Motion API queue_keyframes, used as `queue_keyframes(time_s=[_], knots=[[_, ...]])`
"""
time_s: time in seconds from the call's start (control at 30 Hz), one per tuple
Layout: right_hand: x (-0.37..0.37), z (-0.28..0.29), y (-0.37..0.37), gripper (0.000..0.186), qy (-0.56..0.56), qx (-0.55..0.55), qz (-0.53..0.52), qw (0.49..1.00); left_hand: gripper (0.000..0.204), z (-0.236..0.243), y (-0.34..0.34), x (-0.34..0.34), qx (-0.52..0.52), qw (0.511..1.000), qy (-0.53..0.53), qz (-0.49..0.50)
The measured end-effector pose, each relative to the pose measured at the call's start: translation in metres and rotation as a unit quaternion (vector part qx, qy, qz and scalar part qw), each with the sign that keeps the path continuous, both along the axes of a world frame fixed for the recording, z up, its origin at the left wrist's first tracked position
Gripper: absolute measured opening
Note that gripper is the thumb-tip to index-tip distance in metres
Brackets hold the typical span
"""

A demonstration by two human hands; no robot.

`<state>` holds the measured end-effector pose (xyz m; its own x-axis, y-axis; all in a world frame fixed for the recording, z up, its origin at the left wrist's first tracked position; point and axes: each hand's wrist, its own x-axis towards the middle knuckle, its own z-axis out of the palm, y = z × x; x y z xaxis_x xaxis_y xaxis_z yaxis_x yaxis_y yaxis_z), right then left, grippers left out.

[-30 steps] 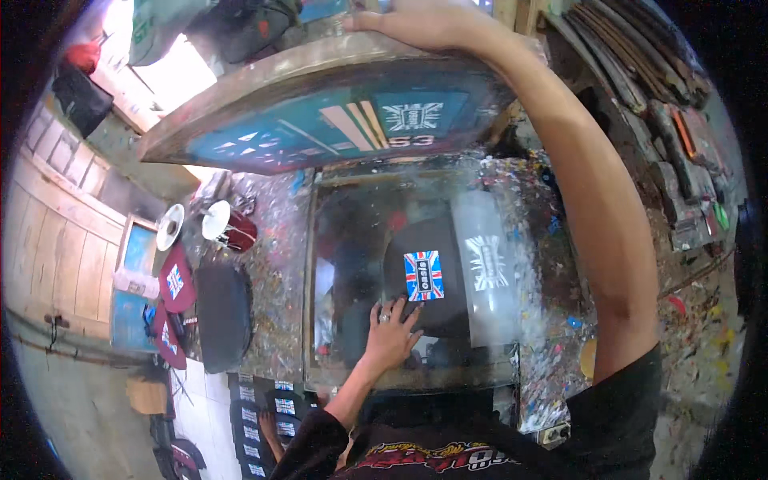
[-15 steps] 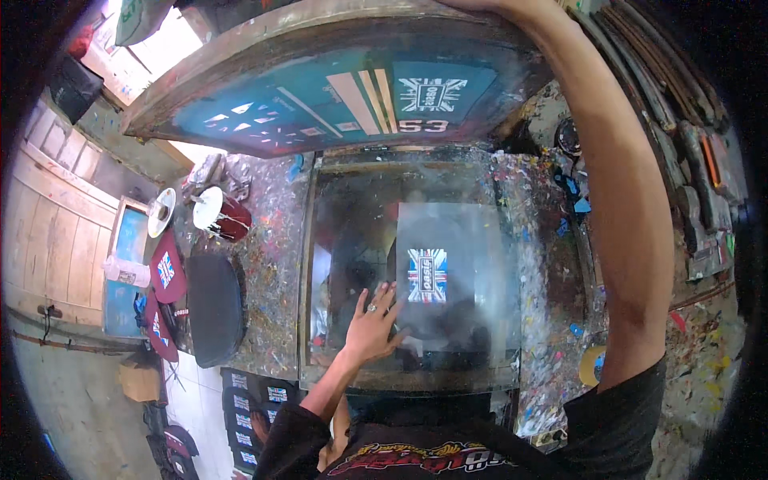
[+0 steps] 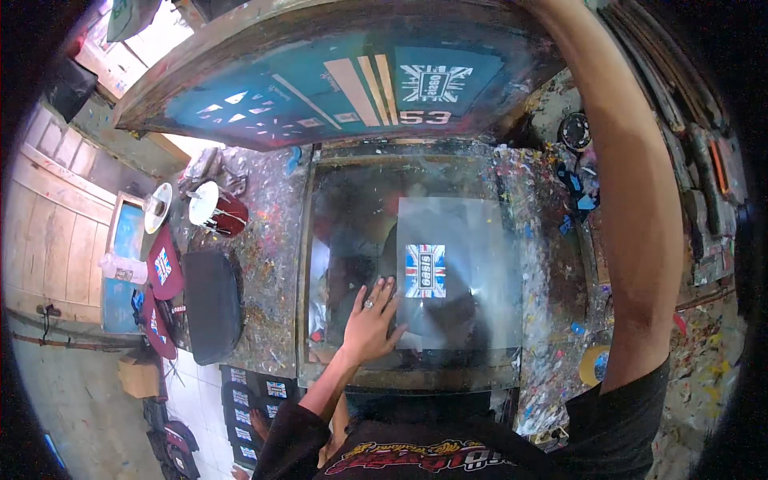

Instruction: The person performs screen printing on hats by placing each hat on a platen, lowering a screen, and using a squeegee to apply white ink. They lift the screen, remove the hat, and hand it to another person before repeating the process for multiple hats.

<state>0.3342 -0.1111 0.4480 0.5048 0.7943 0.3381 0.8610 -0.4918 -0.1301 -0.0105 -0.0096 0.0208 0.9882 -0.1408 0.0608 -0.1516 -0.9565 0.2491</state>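
Note:
My left hand point(image 3: 370, 324) lies with fingers apart on a glass-topped board point(image 3: 340, 192), at the left edge of a translucent sheet point(image 3: 468, 320). Through the sheet shows a red, white and blue flag print point(image 3: 426, 270), with a dark piece underneath it, its outline hard to make out. My right arm point(image 3: 632, 200) stretches up to the top of a raised wooden-framed stencil screen point(image 3: 304, 96) with blue mesh and cut-out designs; the hand is cut off at the upper edge, so its fingers are hidden.
Left on the paint-spattered bench point(image 3: 276, 304) are a paint can point(image 3: 224, 214), a black padded piece point(image 3: 212, 304), maroon printed pieces point(image 3: 166, 264) and a blue screen point(image 3: 120, 312). Printed dark pieces point(image 3: 248, 424) lie lower left, by someone's bare skin. A tape roll point(image 3: 594, 364) sits right; dark slats point(image 3: 648, 72) are stacked beyond.
The translucent sheet has shifted left onto the flag print, its white design now over the coloured one. My left hand has moved slightly left. The screen appears larger as the view shifted.

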Motion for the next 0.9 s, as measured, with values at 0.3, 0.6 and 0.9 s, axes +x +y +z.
queue_keyframes(time_s=[0.3,0.6,0.9], knots=[[0.022,0.000,0.003,0.082,-0.005,-0.004,-0.035,0.999,0.071,0.000,-0.003,0.007,0.009,1.000,0.020,-0.013],[0.014,0.000,0.004,0.082,-0.001,0.012,-0.057,0.998,0.072,-0.001,-0.001,0.004,0.023,0.999,0.017,-0.014],[-0.008,0.001,0.005,0.080,0.020,0.017,-0.050,0.998,0.075,-0.004,0.002,0.000,0.020,1.000,0.020,-0.003]])
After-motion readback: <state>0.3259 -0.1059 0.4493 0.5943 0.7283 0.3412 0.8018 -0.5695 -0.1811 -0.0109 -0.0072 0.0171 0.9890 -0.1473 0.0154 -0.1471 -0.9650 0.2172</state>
